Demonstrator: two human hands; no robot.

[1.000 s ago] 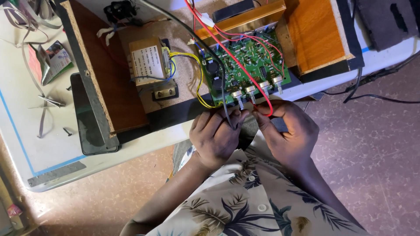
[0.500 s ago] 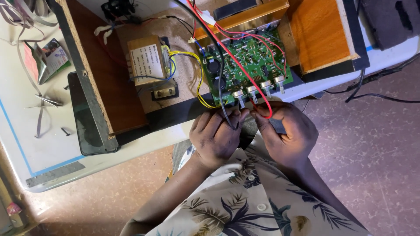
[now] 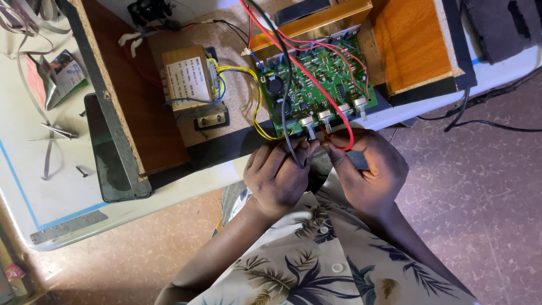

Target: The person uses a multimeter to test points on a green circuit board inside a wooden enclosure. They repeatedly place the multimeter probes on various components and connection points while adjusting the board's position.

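Note:
My left hand (image 3: 279,178) pinches the end of a black wire (image 3: 287,85) at the near edge of the white table (image 3: 73,195). My right hand (image 3: 370,169) pinches the end of a red wire (image 3: 316,79) that loops by its fingertips. The two hands meet fingertip to fingertip just below a green circuit board (image 3: 319,79) with three metal knob shafts along its near edge. The board sits inside an open wooden case (image 3: 141,107). Left of the board a tan transformer (image 3: 189,76) stands in the case, with yellow and blue leads.
A black case panel (image 3: 113,149) leans at the case's left side. A small printed packet (image 3: 53,76) and grey cable strips (image 3: 51,147) lie on the table at left. Black cables (image 3: 480,116) hang off the right edge over the speckled floor. Dark foam (image 3: 502,25) sits top right.
Both hands have kept pinching the wire ends at the board's near edge. My fingertips have shifted slightly closer together; the red wire's loop has moved a little.

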